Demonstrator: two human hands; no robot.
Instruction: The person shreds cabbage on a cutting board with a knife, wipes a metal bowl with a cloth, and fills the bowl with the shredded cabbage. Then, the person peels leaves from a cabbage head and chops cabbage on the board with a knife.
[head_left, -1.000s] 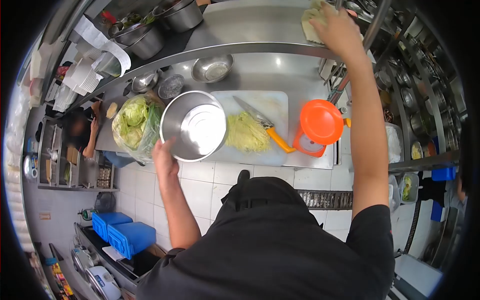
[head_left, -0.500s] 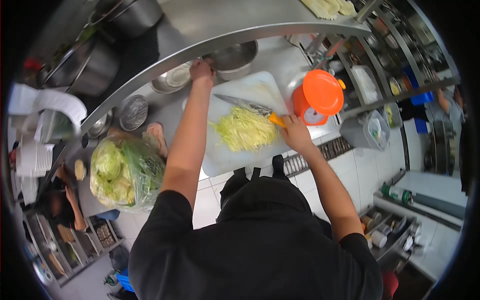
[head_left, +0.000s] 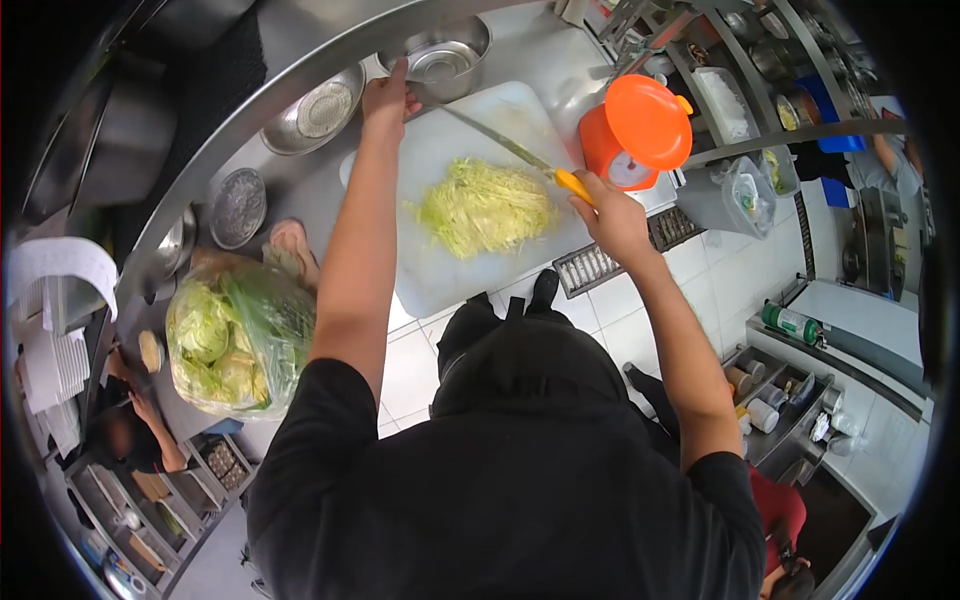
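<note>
My right hand (head_left: 612, 212) is closed round the yellow handle of a long kitchen knife (head_left: 515, 150). Its blade points up and left, past the top of a heap of shredded pale green cabbage or lettuce (head_left: 485, 208). The heap lies on a white cutting board (head_left: 440, 285). Beyond the board's far left corner, my left hand (head_left: 386, 103) is at the near rim of a deep metal bowl (head_left: 470, 60), thumb up at the edge and fingers curled. The bowl's inside shows no food.
Left of the board are a shallow metal bowl with a strainer (head_left: 318, 108), a round tin (head_left: 238, 208) and a plastic bag of leafy heads (head_left: 240, 340). An orange scale (head_left: 640, 130) stands right. A metal shelf edge (head_left: 230, 115) crosses overhead. Other people are at the sides.
The knife has lifted off the shredded heap, and its blade now shows bare. My left hand stays by the bowl, which has shifted slightly left. The whole view has tilted.
</note>
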